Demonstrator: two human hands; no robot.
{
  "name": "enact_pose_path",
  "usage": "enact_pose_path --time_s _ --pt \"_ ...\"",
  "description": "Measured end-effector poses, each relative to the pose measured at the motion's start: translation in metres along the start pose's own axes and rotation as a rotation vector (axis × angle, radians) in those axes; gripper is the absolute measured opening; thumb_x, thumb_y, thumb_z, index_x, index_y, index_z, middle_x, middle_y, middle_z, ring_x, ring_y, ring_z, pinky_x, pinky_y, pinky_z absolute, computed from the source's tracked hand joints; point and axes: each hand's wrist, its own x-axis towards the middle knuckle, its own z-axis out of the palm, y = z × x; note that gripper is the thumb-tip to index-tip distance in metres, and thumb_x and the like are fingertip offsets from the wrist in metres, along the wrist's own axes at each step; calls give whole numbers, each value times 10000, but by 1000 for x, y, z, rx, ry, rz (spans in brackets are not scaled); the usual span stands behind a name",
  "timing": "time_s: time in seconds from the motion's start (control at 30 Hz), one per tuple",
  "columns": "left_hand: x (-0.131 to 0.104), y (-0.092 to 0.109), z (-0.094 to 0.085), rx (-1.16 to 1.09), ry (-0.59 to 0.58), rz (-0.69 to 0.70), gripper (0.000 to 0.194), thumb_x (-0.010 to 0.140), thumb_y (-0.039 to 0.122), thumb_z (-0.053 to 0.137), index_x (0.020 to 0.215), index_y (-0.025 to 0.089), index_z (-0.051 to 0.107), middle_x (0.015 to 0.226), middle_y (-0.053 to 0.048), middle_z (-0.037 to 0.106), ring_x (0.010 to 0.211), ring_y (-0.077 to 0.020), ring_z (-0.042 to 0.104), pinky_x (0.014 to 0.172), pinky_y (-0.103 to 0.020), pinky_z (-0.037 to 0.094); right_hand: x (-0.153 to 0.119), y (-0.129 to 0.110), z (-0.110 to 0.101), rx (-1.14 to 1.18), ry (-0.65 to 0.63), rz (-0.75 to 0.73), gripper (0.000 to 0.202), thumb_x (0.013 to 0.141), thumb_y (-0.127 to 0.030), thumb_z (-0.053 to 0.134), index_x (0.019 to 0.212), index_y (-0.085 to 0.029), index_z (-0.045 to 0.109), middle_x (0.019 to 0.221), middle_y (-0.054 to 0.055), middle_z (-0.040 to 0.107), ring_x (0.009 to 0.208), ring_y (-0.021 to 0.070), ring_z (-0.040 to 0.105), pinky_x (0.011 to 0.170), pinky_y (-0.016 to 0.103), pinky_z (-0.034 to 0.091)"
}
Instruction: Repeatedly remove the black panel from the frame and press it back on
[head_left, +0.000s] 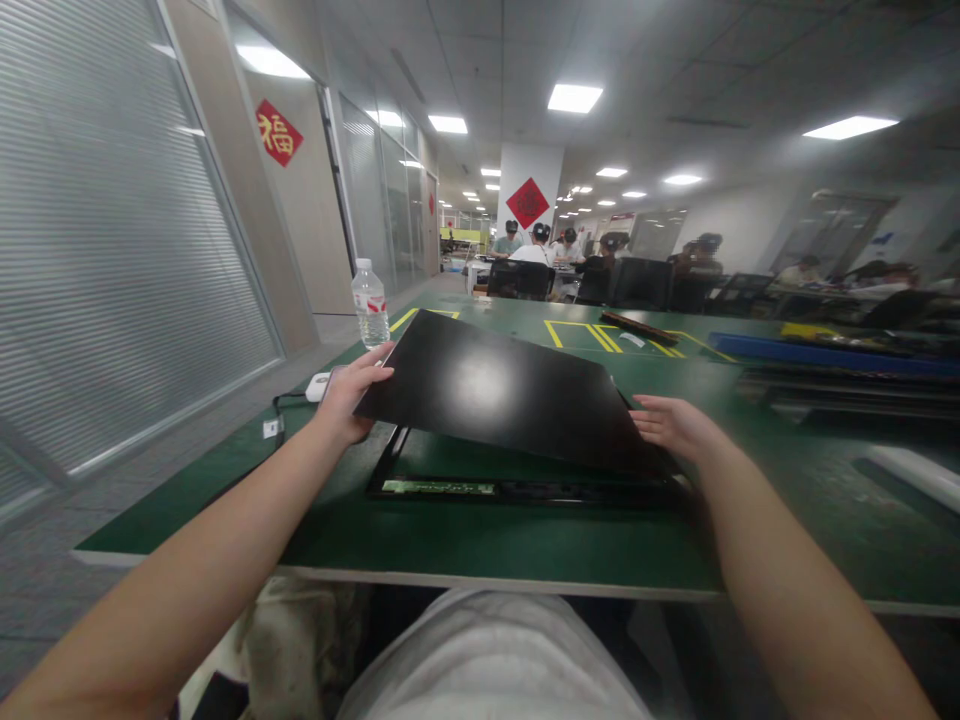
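A thin, glossy black display panel (495, 390) is tilted above the table, its left end higher than its right. My left hand (351, 398) grips the raised left edge, thumb on top and the other fingers partly hidden beneath. At the lower right edge, my right hand (675, 425) is held with its fingers stretched out; whether they touch the panel is hard to tell. Under the panel lies a black rectangular frame (386, 465), mostly covered, with a light green circuit strip (439, 488) along its near side.
Behind the panel stands a water bottle (370, 305) on the green table (480, 545). A white plug-like device (318, 387) with a black cable sits left. Long dark strips (840, 390), a blue bar (825, 352) and a white bar (919, 475) lie right. People sit farther back.
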Motion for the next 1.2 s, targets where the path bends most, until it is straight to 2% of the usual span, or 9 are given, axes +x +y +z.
enact_pose_path --time_s 0.1,0.27,0.4,0.6,0.8,1.03,1.2 --pt "0 -1 0 29 -84 -34 577 558 112 710 1133 144 734 854 -52 784 643 -195 705 567 -261 566 -3 -1 0 -33 74 -47 245 852 -136 537 1093 -160 568 794 121 717 717 203 702 660 296 568" --pt "0 -3 0 82 -115 -74 578 553 108 672 1123 158 753 806 -44 780 614 -204 695 522 -262 544 -4 0 1 -124 137 -99 165 846 -131 558 1004 -162 594 729 92 719 609 144 654 529 202 497" --pt "-2 -3 4 114 -103 -91 539 534 98 671 1063 144 761 760 -35 771 572 -192 680 502 -254 539 -1 1 1 -162 169 -119 125 839 -141 567 955 -164 609 692 73 716 521 108 579 442 171 420" --pt "-5 -4 8 168 -53 -82 519 508 95 685 1022 112 755 734 -52 760 551 -184 669 464 -232 499 5 2 -1 -199 195 -106 118 795 -141 605 908 -168 619 678 90 725 505 117 558 418 191 400" --pt "-5 -9 8 216 -13 -91 476 494 94 669 955 157 774 701 -41 746 629 -231 691 476 -251 487 10 4 -3 -232 237 -133 136 758 -141 642 877 -186 592 660 91 723 484 127 549 382 194 361" --pt "-3 -11 4 214 -18 -75 455 481 121 659 924 133 760 680 -33 727 596 -204 667 467 -227 454 8 3 0 -248 219 -117 121 780 -133 614 885 -180 579 659 88 723 478 111 541 387 176 368" --pt "-5 -13 8 243 -8 -57 382 478 121 650 835 190 767 654 -15 720 571 -207 652 456 -243 462 11 5 -1 -250 233 -124 131 786 -144 608 909 -181 578 655 92 719 463 111 542 361 172 358"
